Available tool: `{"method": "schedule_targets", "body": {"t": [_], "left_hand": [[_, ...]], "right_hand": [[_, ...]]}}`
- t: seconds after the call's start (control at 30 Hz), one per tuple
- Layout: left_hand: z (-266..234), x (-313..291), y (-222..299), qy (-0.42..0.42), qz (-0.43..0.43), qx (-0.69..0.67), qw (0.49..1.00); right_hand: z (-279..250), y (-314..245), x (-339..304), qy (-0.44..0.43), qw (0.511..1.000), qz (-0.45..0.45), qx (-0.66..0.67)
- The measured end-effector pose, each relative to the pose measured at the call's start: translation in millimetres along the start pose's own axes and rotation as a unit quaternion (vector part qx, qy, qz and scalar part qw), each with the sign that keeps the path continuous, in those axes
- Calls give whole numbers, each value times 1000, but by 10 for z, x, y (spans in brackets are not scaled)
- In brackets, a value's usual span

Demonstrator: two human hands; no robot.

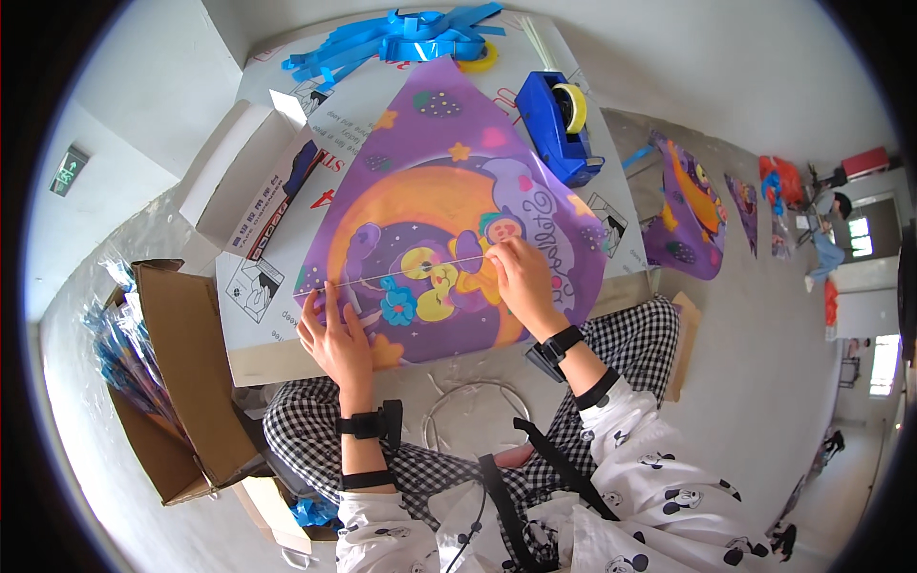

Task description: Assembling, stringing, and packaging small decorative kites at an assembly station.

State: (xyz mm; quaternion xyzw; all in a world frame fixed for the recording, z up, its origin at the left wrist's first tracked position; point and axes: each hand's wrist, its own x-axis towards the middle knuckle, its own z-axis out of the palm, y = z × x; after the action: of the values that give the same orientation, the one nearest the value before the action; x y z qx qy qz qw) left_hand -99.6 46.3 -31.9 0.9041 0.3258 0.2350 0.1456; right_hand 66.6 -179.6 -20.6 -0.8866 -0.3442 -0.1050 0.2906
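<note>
A purple kite sail [430, 143] with a cartoon character on an orange moon lies spread over the board in front of me. Across its lower half runs a thin white rod [406, 271]. The fingers of my left hand [334, 339] are spread, their tips touching the rod near the sail's left corner. Farther right, my right hand [521, 282] is closed in a pinch around the rod, over the printed character. The rod's right end is hidden at my right fingers.
Blue ribbons [411, 38] lie at the far edge beside a blue tape dispenser [559, 129]. An opened white box [239, 172] stands at left. A brown carton [191, 372] of plastic-wrapped items sits lower left. More printed sails [688, 205] are at right.
</note>
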Motion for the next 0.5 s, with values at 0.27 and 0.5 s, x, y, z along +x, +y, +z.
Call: {"method": "schedule_targets", "body": {"t": [0.27,0.5], "left_hand": [[-1,1,-7,-6,1,0,1000],[6,0,12,-5,-2,-5,1000]], "right_hand": [[-24,4,16,-14,1000,-7,-17],[-17,54,25,-26,1000,-9,-11]]}}
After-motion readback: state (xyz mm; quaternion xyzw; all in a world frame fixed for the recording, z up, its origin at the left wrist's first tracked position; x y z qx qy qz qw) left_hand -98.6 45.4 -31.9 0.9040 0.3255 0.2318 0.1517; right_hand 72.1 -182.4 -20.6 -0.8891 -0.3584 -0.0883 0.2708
